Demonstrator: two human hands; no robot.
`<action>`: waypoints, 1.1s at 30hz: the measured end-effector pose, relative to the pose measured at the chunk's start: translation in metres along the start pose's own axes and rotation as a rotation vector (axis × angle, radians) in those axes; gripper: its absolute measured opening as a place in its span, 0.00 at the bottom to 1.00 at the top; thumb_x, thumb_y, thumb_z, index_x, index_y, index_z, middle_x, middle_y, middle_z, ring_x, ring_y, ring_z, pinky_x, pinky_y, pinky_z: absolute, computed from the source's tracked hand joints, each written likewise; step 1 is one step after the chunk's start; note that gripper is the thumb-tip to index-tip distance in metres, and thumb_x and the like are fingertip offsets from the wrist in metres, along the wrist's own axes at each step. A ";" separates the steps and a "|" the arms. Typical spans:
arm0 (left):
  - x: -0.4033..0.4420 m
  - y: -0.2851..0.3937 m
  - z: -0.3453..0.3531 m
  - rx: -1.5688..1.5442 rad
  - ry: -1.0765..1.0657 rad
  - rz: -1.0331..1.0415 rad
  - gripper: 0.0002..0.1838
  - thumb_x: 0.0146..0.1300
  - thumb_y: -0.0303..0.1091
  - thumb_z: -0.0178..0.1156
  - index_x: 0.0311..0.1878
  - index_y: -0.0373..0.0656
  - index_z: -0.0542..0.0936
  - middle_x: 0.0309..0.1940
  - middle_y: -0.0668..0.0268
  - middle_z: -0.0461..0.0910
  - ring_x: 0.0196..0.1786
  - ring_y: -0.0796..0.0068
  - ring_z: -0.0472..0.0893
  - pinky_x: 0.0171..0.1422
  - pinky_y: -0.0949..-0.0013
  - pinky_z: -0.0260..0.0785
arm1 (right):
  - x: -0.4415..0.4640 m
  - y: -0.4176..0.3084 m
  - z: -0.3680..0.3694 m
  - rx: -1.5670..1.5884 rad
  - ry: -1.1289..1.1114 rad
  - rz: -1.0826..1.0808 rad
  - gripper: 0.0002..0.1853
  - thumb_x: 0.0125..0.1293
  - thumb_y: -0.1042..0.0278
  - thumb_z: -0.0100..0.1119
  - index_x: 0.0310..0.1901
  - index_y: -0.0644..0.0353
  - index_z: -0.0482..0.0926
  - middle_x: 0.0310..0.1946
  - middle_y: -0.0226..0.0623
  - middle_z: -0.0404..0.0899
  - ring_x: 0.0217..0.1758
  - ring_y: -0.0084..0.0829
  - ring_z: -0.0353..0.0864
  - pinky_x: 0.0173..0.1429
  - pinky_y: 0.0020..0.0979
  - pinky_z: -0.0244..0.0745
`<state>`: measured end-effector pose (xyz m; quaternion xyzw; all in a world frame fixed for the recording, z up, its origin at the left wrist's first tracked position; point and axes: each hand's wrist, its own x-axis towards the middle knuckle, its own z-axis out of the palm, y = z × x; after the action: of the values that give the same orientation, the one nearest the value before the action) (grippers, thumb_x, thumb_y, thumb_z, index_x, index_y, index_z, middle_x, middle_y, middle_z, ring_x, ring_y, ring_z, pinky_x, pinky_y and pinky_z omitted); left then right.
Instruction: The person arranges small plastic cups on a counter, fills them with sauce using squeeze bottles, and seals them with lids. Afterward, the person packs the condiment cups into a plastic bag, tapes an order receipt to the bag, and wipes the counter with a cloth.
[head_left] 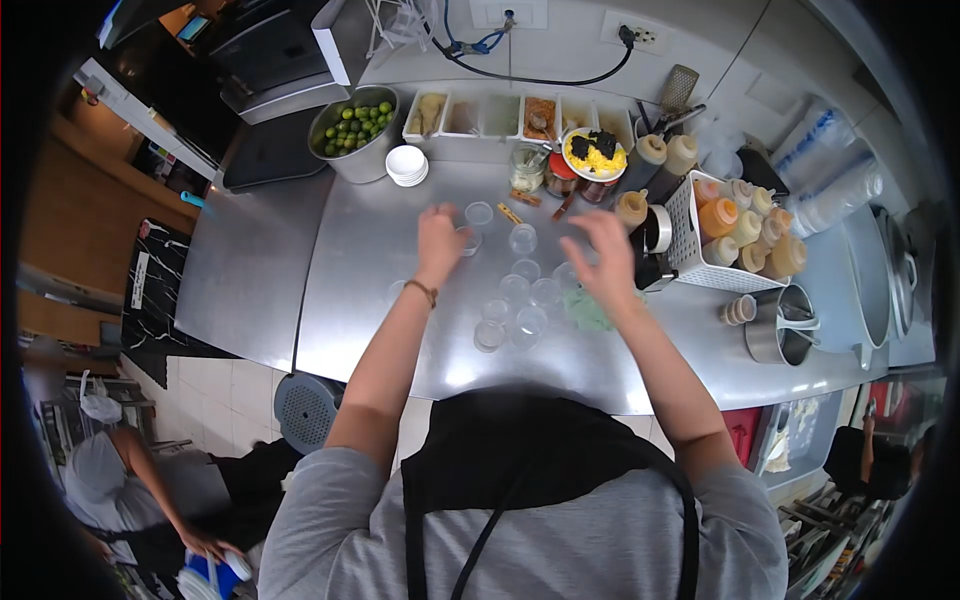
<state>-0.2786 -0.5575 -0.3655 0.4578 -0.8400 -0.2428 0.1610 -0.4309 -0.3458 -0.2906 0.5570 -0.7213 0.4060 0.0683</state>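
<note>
My left hand (441,245) is at the middle of the steel counter, fingers curled at the near side of a small clear plastic cup (470,243). Another clear cup (479,213) stands just beyond it. My right hand (603,250) hovers with fingers spread and nothing in it, above a crumpled green cloth (588,310). Between my forearms stand several more clear cups (515,288), grouped close together. One single cup (523,238) sits a little farther off. Part of a cup (398,291) shows beside my left wrist.
Behind are a pot of limes (352,128), white bowls (407,166), ingredient bins (500,115), jars (529,168) and a plate of yellow and black food (595,154). To the right stand a basket of sauce bottles (742,225) and a metal pot (782,325). Another person (150,470) is at lower left.
</note>
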 end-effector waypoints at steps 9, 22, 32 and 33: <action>-0.072 0.030 0.016 0.051 -0.378 0.415 0.19 0.48 0.31 0.63 0.47 0.51 0.78 0.41 0.57 0.73 0.49 0.58 0.72 0.52 0.60 0.68 | 0.013 0.047 0.103 -0.215 -0.424 0.246 0.26 0.46 0.64 0.67 0.47 0.54 0.68 0.43 0.40 0.71 0.46 0.45 0.74 0.47 0.40 0.72; -0.073 0.031 0.023 0.054 -0.434 0.315 0.28 0.43 0.31 0.64 0.52 0.42 0.71 0.46 0.54 0.71 0.47 0.52 0.72 0.51 0.59 0.68 | 0.009 0.061 0.079 0.543 -0.096 0.653 0.19 0.43 0.68 0.68 0.36 0.58 0.70 0.32 0.33 0.73 0.37 0.29 0.76 0.40 0.30 0.72; -0.080 0.007 0.004 -0.474 -0.300 0.283 0.18 0.42 0.26 0.65 0.40 0.40 0.73 0.45 0.64 0.68 0.43 0.66 0.72 0.41 0.75 0.69 | -0.027 0.055 0.082 -0.038 -0.306 0.280 0.13 0.44 0.63 0.68 0.29 0.58 0.77 0.43 0.36 0.73 0.42 0.41 0.75 0.46 0.39 0.71; -0.081 0.005 0.009 -0.403 -0.260 0.266 0.19 0.41 0.25 0.66 0.40 0.39 0.73 0.44 0.63 0.68 0.44 0.66 0.72 0.41 0.73 0.69 | -0.027 0.053 0.081 -0.037 -0.307 0.281 0.13 0.44 0.63 0.68 0.29 0.58 0.77 0.43 0.36 0.73 0.42 0.41 0.75 0.46 0.39 0.71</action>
<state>-0.2435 -0.4845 -0.3738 0.2671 -0.8410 -0.4386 0.1701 -0.4375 -0.3762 -0.3863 0.5049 -0.8011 0.3087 -0.0893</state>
